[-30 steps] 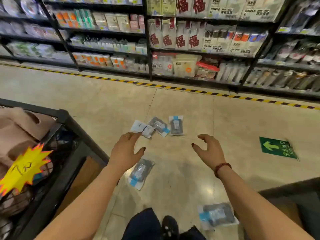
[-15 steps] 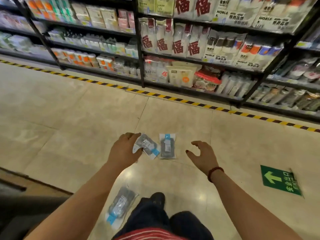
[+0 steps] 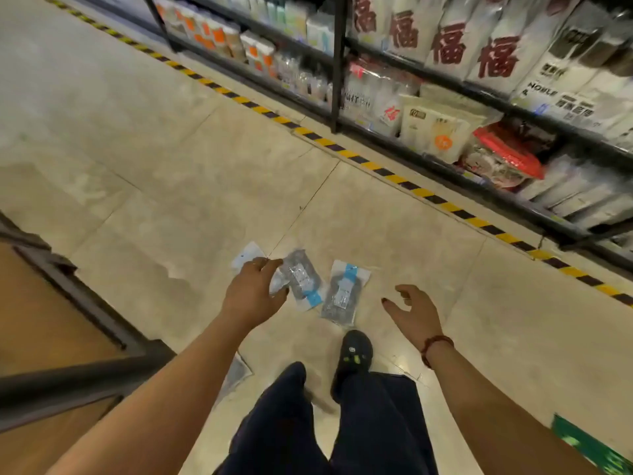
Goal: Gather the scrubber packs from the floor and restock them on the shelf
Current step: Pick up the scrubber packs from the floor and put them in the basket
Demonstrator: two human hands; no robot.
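Three scrubber packs lie close together on the beige tile floor ahead of my feet: a white-backed pack (image 3: 246, 256), a grey pack with a blue band (image 3: 301, 277) and another grey pack (image 3: 343, 293). My left hand (image 3: 255, 294) hovers over the white-backed pack with fingers spread, partly hiding it; contact is unclear. My right hand (image 3: 416, 313) hangs open to the right of the packs, holding nothing. A fourth pack (image 3: 236, 373) shows beside my left forearm, mostly hidden.
A black shelf unit (image 3: 445, 159) stocked with packaged goods runs along the far side behind yellow-black floor tape (image 3: 387, 173). A black-framed cart or stand (image 3: 78, 375) is at my left. My shoe (image 3: 354, 353) is just behind the packs. A green floor sign (image 3: 596, 447) lies right.
I have stepped closer and the view has tilted. My left hand has reached further over the leftmost pack. The right hand stays open beside the packs.
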